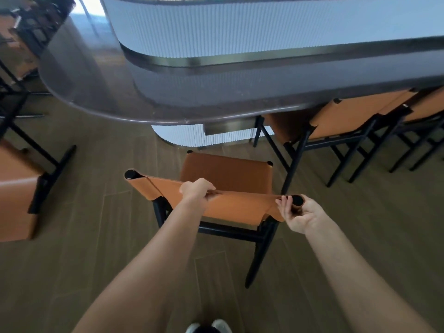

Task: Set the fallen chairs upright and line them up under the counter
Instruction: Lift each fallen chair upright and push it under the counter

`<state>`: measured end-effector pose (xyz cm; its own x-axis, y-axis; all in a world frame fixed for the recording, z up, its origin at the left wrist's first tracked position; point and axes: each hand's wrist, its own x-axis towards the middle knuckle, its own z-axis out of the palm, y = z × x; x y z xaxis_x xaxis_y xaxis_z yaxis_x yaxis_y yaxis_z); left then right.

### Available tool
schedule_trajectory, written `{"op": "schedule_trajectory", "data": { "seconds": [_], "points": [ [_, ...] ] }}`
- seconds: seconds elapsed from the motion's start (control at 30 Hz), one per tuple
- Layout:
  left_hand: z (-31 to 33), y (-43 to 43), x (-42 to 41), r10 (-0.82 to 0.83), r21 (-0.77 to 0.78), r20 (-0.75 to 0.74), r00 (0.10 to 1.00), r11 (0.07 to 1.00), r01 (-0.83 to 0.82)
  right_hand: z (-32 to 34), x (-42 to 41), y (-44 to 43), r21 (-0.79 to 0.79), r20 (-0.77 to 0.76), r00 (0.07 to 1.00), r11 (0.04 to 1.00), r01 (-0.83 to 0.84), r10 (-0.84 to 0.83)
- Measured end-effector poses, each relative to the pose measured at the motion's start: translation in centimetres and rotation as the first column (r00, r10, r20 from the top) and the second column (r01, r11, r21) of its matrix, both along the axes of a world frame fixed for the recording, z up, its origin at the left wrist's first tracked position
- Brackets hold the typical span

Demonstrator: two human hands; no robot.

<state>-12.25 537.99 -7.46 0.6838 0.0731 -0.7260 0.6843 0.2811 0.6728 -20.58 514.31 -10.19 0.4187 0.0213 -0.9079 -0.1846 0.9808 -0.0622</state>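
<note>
An orange leather chair with a black frame stands upright on the floor right in front of me, its seat facing the counter. My left hand grips the top edge of its backrest near the middle. My right hand holds the black right post of the backrest. The chair stands a little short of the counter's overhang. Two more orange chairs, one and another, stand tucked under the counter to the right.
Another orange chair lies at the left edge, its black legs pointing towards the counter's rounded end. The ribbed white counter base is behind the seat. Dark furniture stands at the far left. Wooden floor lies around me.
</note>
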Motion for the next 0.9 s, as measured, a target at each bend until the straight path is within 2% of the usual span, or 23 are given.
{"op": "schedule_trajectory", "data": {
  "seconds": [0.13, 0.27, 0.47, 0.73, 0.83, 0.9],
  "points": [
    [-0.5, -0.2, -0.5, -0.040, -0.036, -0.044, 0.998, 0.999, 0.038, -0.6, -1.1, -0.3, -0.026, -0.049, 0.998, 0.999, -0.034, 0.032],
    [-1.1, 0.2, -2.1, -0.074, 0.018, -0.083, 0.994, 0.997, 0.076, -1.4, -2.6, 0.7, -0.078, -0.099, 0.994, 0.995, -0.056, 0.048],
    [-2.9, 1.2, -4.3, -0.131, 0.118, -0.063, 0.989, 0.983, 0.137, -2.7, -4.5, 2.5, -0.136, -0.173, 0.985, 0.990, -0.030, 0.006],
    [-4.9, 2.0, -7.2, -0.153, 0.094, -0.142, 0.978, 0.981, 0.167, -4.0, -8.0, 3.6, -0.143, -0.236, 0.972, 0.989, -0.024, -0.010],
    [-5.5, 2.3, -7.7, -0.158, 0.121, -0.121, 0.980, 0.978, 0.173, -4.0, -8.7, 4.1, -0.170, -0.211, 0.976, 0.985, 0.017, -0.054],
    [-5.3, 2.6, -7.7, -0.148, 0.064, -0.120, 0.982, 0.986, 0.157, -4.0, -8.8, 4.4, -0.198, -0.192, 0.976, 0.978, 0.065, -0.104]
  ]
}}
